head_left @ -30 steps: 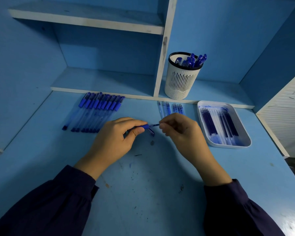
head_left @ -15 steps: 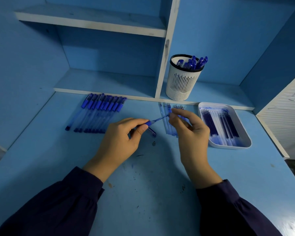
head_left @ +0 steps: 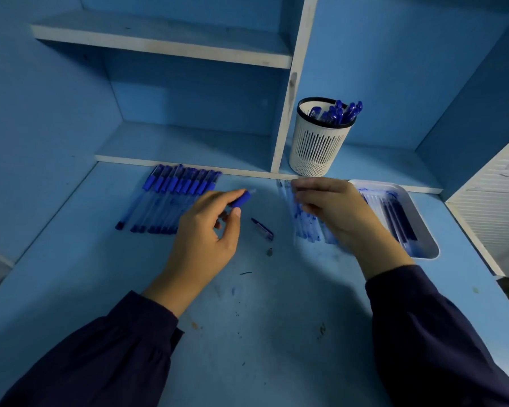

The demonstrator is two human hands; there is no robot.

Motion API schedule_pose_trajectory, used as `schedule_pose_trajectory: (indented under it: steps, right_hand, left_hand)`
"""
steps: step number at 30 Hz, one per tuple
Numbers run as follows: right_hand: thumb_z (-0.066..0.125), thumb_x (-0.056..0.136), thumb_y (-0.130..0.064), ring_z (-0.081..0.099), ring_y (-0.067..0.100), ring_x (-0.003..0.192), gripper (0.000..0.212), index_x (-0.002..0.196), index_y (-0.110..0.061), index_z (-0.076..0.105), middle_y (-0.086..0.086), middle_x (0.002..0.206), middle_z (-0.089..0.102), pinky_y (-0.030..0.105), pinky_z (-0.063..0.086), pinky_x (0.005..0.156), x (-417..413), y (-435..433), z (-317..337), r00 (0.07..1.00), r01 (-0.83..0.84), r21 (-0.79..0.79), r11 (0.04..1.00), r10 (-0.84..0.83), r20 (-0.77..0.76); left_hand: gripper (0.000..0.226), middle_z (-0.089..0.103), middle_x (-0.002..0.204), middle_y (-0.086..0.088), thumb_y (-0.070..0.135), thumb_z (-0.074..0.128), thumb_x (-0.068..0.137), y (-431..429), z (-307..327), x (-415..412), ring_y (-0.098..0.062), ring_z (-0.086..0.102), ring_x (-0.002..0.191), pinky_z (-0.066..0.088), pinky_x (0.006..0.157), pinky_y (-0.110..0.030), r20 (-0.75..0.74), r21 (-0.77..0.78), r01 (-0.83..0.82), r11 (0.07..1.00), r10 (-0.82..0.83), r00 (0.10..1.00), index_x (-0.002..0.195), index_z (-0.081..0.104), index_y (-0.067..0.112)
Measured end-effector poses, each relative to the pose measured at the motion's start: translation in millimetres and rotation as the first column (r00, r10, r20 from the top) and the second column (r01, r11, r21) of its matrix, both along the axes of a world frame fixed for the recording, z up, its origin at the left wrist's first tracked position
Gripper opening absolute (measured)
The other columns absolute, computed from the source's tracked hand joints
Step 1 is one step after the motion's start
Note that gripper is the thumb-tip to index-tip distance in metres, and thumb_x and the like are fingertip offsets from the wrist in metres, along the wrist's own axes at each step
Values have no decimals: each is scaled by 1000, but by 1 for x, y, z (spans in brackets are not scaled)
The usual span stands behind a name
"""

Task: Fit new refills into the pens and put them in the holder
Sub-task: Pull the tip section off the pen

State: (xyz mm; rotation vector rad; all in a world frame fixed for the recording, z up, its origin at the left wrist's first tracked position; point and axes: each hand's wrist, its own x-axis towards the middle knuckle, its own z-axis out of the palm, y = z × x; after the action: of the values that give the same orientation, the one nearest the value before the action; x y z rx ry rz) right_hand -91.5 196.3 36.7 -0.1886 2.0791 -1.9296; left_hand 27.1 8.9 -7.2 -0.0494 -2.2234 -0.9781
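From where I stand, the step in hand looks like the change of one refill: the old one is going away and the new one is not yet taken. The left hand (head_left: 206,236), a little left of the middle of the frame, pinches a pen barrel (head_left: 241,198) by its blue grip between thumb and forefinger. The other fingers are loosely bent under it, and the open end points up and to the right. Its cap (head_left: 262,226) lies on the desk (head_left: 247,318) just beside that hand, with a small dark tip piece (head_left: 270,252) below it. The right hand (head_left: 332,210), right of the middle, is lowered over a heap of ink-stained refills (head_left: 306,230), its fingers bent down onto them. This hand is blurred, so I cannot tell whether it pinches a refill or only touches the heap. I judge these to be the used ones. The fresh refills (head_left: 400,221) lie in the white tray (head_left: 429,254) at the right edge, just beside that hand. The next move calls for picking one thin refill from the tray and aiming it into the narrow barrel, which needs a steady left hand. A row of pens (head_left: 165,201) waits at the left, and the holder (head_left: 318,145), upper middle on the shelf, already has several pens in it.
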Motion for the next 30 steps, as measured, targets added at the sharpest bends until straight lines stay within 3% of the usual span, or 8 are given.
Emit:
schedule_pose_trajectory:
  steps: [4,8,10,13,17,21,30]
  right_hand:
    - [66,82,1,59,7,66,27,95,-21,74,4,92,72,21,51,66,-18,-20,-1,979,-77,323,943,133,-153]
    - [64,84,-1,56,0,66,23,101,-13,74,-1,93,68,1,38,52,-31,-34,-3,923,-12,544,839,219,-317]
    - [67,83,-1,56,4,71,22,101,-10,74,2,94,68,-3,37,54,-35,-38,-5,898,13,600,800,254,-359]
    - [73,80,-2,57,9,78,19,98,-8,74,2,92,67,-2,37,59,-34,-41,-9,885,27,622,783,270,-380]
    - [75,78,-3,58,13,78,16,94,-6,74,5,89,67,13,42,67,-32,-43,-14,884,59,622,781,248,-396]
    - [69,81,1,52,6,63,14,93,-5,74,3,82,64,3,38,52,-29,-39,-14,873,96,586,804,215,-438]
    - [68,86,-13,58,-7,71,10,93,-18,73,-14,76,66,-3,36,59,-23,41,14,874,127,609,783,203,-442]
  left_hand:
    - [30,65,102,1,12,58,96,-1,-2,-2,-12,60,86,52,76,-27,-23,-3,1,1000,-1,1000,123,67,7]
    - [29,66,102,0,12,59,95,-1,-3,-4,-12,61,86,52,76,-26,-30,-9,8,1000,-8,1000,122,68,7]
    - [29,66,102,1,12,59,95,0,-4,-4,-12,61,86,52,76,-25,-21,-11,22,1000,-23,1000,122,69,7]
    - [30,66,102,2,12,59,95,1,-4,-6,-12,61,87,51,76,-25,-3,-13,53,999,-53,999,122,68,9]
    - [29,66,100,2,11,59,95,1,-6,-11,-11,60,87,51,75,-25,6,-10,59,998,-59,998,122,68,9]
    - [29,66,100,2,12,59,95,1,-5,-9,-12,61,87,52,75,-25,14,-15,78,997,-78,997,123,68,9]
    - [30,69,104,4,13,58,96,3,-4,-16,-12,64,89,53,78,-29,-1,-27,113,993,-113,994,124,68,12]
